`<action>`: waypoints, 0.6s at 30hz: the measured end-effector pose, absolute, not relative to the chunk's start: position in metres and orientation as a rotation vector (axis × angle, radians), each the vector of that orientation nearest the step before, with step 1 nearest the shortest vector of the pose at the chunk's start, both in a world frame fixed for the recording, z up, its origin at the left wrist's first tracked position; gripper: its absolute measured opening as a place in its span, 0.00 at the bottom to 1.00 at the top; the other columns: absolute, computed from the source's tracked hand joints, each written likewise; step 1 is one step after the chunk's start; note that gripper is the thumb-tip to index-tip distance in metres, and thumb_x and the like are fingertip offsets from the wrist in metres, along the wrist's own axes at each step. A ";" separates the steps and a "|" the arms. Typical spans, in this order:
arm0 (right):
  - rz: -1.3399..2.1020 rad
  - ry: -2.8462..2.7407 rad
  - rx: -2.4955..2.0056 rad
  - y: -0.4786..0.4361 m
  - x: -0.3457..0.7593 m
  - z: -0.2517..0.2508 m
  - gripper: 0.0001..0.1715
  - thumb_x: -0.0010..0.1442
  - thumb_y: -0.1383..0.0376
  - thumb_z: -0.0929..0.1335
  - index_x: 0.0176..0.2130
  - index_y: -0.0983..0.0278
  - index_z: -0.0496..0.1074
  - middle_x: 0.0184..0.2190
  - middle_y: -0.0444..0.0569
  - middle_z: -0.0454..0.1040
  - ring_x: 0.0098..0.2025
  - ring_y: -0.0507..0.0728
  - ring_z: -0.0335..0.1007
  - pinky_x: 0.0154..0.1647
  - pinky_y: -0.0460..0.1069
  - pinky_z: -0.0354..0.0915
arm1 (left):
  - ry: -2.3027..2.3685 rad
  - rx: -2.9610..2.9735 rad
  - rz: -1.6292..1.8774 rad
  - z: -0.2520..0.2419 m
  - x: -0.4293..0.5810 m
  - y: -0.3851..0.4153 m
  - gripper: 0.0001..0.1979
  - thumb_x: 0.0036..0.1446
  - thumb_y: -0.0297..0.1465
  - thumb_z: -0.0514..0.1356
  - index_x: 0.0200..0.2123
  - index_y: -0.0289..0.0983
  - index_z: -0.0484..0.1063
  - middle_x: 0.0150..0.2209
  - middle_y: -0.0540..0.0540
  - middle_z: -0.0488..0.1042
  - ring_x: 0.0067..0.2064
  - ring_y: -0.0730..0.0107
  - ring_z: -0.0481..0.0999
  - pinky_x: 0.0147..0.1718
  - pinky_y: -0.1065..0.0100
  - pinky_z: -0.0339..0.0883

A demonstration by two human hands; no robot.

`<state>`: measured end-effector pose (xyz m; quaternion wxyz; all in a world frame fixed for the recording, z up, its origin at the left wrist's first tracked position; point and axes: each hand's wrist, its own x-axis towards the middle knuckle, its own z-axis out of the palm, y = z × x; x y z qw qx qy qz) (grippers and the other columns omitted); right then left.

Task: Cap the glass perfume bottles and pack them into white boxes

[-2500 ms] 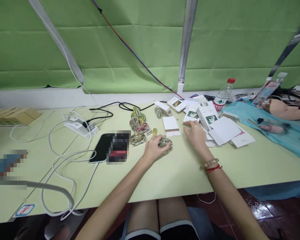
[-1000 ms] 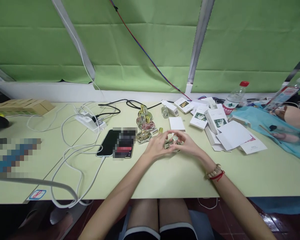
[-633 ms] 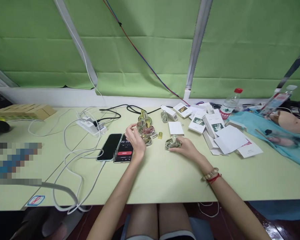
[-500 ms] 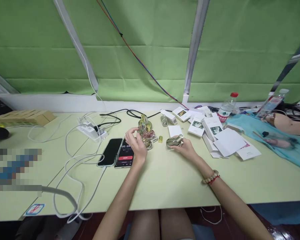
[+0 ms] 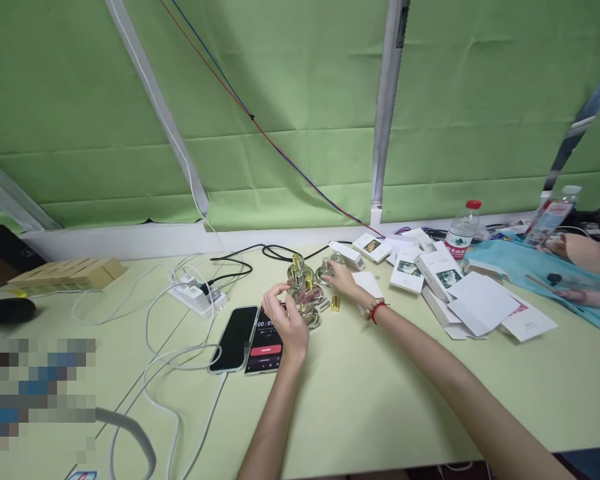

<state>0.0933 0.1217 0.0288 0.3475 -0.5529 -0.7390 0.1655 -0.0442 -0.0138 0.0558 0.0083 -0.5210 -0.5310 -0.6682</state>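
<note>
My right hand [image 5: 342,280] reaches forward with its fingers closed on a small clear glass bottle [image 5: 323,271] with a silvery top, looking like a perfume bottle. This bottle stands beside a cluster of similar glass bottles with gold caps [image 5: 299,268]. My left hand [image 5: 287,321] is at the near left of the cluster, palm turned inward, with loosely bent fingers apart and nothing seen in them. Close to it lie another glass bottle [image 5: 310,317] and a reddish-brown bundle [image 5: 312,297] of unclear kind. A loose gold cap [image 5: 335,304] is on the table below my right hand.
Two phones, a black-screened one [image 5: 235,339] and one showing a timer [image 5: 265,347], lie left of my left hand. White cables and a power strip [image 5: 196,297] are further left. White boxes [image 5: 407,268], loose cards and a red-capped water bottle [image 5: 463,232] are at right.
My right hand has carried the glass bottle forward and left, from lying tilted in the hand to upright by the cluster. My left hand stays beside the phones. The view has tilted up.
</note>
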 end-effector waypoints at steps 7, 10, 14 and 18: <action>0.345 -1.896 -1.458 0.123 0.116 0.029 0.31 0.49 0.67 0.72 0.53 0.63 0.65 0.51 0.56 0.66 0.51 0.61 0.63 0.48 0.53 0.63 | -1.600 -1.642 -2.155 0.057 -0.043 -0.012 0.07 0.60 0.29 0.46 0.36 0.39 0.63 0.39 0.44 0.68 0.44 0.65 0.65 0.41 0.64 0.59; 0.242 -1.814 -1.590 0.120 0.124 0.031 0.27 0.55 0.71 0.66 0.54 0.62 0.65 0.51 0.55 0.65 0.54 0.60 0.60 0.49 0.52 0.61 | -1.531 -1.646 -2.162 0.057 -0.041 -0.011 0.06 0.59 0.28 0.47 0.35 0.39 0.63 0.37 0.45 0.68 0.42 0.66 0.66 0.42 0.64 0.58; 0.212 -1.744 -1.718 0.115 0.119 0.026 0.27 0.59 0.72 0.62 0.58 0.65 0.60 0.50 0.59 0.67 0.52 0.61 0.63 0.48 0.52 0.60 | -1.506 -1.701 -2.134 0.056 -0.040 -0.010 0.06 0.59 0.28 0.48 0.34 0.38 0.64 0.36 0.45 0.68 0.41 0.66 0.66 0.41 0.64 0.58; 0.236 -1.739 -1.843 0.122 0.114 0.023 0.29 0.58 0.65 0.66 0.57 0.69 0.59 0.44 0.60 0.74 0.47 0.62 0.69 0.47 0.52 0.58 | -1.494 -1.736 -2.102 0.055 -0.039 -0.009 0.07 0.59 0.28 0.48 0.33 0.38 0.64 0.35 0.46 0.68 0.40 0.66 0.66 0.41 0.64 0.58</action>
